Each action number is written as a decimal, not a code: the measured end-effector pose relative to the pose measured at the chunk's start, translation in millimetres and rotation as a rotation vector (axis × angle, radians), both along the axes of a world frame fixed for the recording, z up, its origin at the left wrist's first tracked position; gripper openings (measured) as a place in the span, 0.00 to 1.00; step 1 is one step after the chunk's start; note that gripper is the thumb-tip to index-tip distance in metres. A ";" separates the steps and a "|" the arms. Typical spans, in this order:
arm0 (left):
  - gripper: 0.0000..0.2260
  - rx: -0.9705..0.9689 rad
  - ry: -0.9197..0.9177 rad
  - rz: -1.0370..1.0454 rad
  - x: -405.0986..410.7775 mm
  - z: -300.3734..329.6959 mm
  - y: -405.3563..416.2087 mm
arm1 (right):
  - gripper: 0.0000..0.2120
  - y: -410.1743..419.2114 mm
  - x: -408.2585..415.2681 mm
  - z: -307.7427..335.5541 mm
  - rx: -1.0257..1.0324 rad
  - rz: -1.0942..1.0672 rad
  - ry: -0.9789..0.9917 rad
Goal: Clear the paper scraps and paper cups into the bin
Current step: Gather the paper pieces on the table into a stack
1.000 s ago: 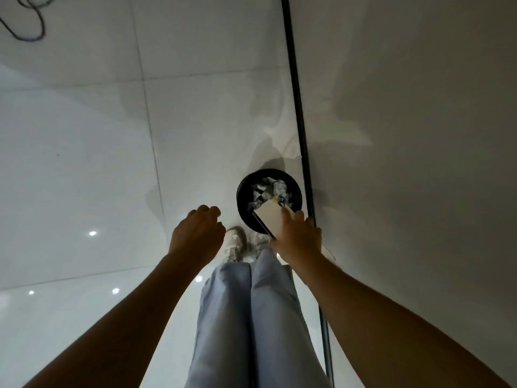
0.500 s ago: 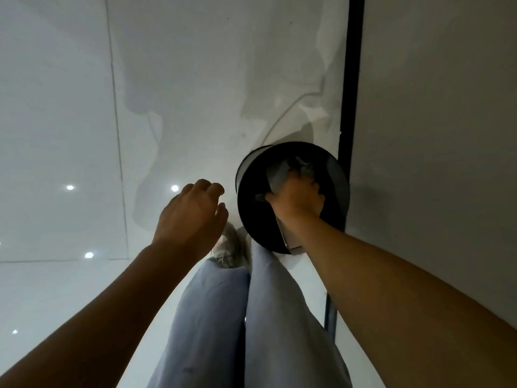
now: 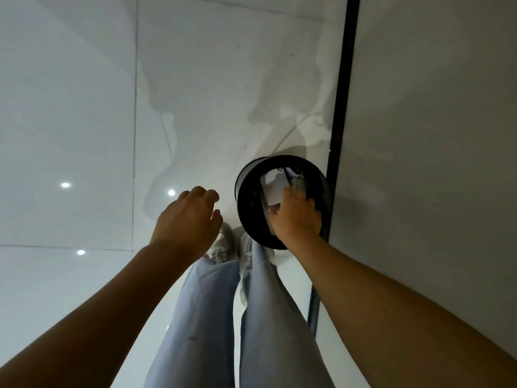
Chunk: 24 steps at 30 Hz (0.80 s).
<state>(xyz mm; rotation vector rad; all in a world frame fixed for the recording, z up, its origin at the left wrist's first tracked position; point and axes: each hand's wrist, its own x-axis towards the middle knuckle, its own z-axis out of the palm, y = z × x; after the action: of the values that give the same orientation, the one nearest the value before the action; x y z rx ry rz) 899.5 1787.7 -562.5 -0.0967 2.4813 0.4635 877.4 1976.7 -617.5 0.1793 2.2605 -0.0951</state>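
Observation:
A round black bin [image 3: 246, 203] stands on the white tiled floor beside the wall. My right hand [image 3: 296, 219] reaches into its mouth, fingers closed on a white sheet of paper [image 3: 274, 189] that stands inside the bin. More crumpled paper [image 3: 298, 180] shows dimly behind the sheet. My left hand [image 3: 187, 219] hovers left of the bin, fingers loosely curled with nothing in them. No paper cup is visible.
A grey wall [image 3: 433, 135] rises at the right, edged by a black strip [image 3: 340, 107] along the floor. My legs in light blue trousers [image 3: 223, 317] and white shoes [image 3: 223, 245] stand just before the bin. Glossy floor tiles [image 3: 70, 135] stretch left.
I have bent closer to the bin. My right hand carried the white sheet from above the rim down into the bin. My left hand stayed beside it.

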 end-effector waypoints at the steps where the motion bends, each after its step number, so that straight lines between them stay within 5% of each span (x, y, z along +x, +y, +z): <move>1: 0.14 0.000 -0.018 0.004 3.5 19.2 1.0 | 0.25 0.7 2.1 22.7 -0.006 0.007 -0.011; 8: 0.12 -0.044 -0.089 0.080 36.5 180.4 -1.8 | 0.23 -17.5 12.8 209.2 -0.051 0.165 0.044; 12: 0.13 -0.073 -0.075 0.226 65.8 266.1 -17.7 | 0.24 -50.3 19.6 305.4 -0.079 0.436 0.058; 24: 0.16 -0.131 0.034 0.825 247.0 412.2 -98.0 | 0.21 -189.7 138.3 459.7 -0.282 1.082 0.174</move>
<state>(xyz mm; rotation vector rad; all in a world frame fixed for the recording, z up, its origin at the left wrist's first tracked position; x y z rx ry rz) 1146.5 1689.7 -150.3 -1.1943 2.4102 0.6243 1015.8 1787.0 -157.8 -1.2194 2.1871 0.1536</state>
